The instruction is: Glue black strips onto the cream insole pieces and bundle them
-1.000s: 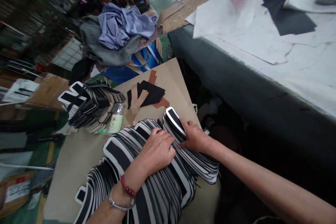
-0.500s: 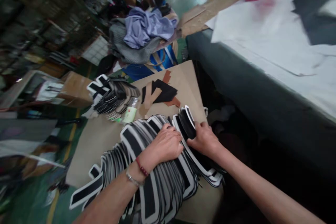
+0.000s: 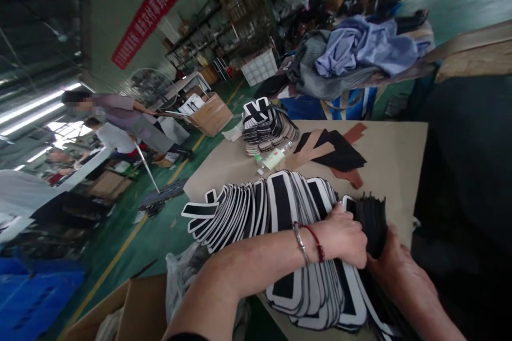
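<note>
A long row of flat black pieces with white borders leans in overlapping layers across the board-topped table. My left hand is closed over the right part of this row, fingers curled on the edges of the bordered pieces. Just to its right, my right hand is wrapped round a bundle of black pieces standing on edge. The two hands nearly touch at the thumb, and the lower part of the bundle is hidden behind them.
Behind the row are a bound stack of pieces, a plastic bottle and black and brown scraps. Purple cloth lies beyond the table. A cardboard box stands at lower left; a person is at far left.
The view has swung left, so the table appears further right. In the right hand the bundle now shows as thick black edges, where white-bordered faces showed before. The left hand stays on the row.
</note>
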The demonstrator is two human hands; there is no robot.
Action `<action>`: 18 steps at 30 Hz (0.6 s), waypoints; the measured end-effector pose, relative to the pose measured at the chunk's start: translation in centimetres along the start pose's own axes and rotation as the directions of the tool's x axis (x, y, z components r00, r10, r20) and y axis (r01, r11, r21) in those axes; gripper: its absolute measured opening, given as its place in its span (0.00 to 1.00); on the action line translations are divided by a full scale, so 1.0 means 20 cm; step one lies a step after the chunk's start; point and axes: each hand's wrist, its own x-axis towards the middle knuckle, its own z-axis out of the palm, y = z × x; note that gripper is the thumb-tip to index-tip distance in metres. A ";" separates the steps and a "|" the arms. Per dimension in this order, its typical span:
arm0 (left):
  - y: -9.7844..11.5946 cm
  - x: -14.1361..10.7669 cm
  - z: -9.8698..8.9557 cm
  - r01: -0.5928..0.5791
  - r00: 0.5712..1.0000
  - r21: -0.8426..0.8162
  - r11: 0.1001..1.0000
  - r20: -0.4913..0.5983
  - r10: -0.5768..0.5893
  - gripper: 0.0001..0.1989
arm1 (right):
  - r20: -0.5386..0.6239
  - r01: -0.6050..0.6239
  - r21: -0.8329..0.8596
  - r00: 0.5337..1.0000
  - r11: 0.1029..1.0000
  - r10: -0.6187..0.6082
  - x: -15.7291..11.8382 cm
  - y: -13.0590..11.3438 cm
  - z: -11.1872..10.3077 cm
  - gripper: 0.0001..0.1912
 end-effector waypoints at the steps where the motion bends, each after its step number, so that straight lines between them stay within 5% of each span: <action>1: 0.00 0.00 0.00 0.007 1.000 0.000 1.000 -0.020 -0.007 0.09 | 0.001 0.008 0.000 1.000 1.000 -0.008 0.00 0.01 0.00 0.37; 18: 0.03 -0.06 0.00 -0.061 0.964 0.134 0.989 -0.249 0.093 0.14 | -0.096 0.003 0.168 0.995 0.986 0.014 0.06 0.19 -0.11 0.37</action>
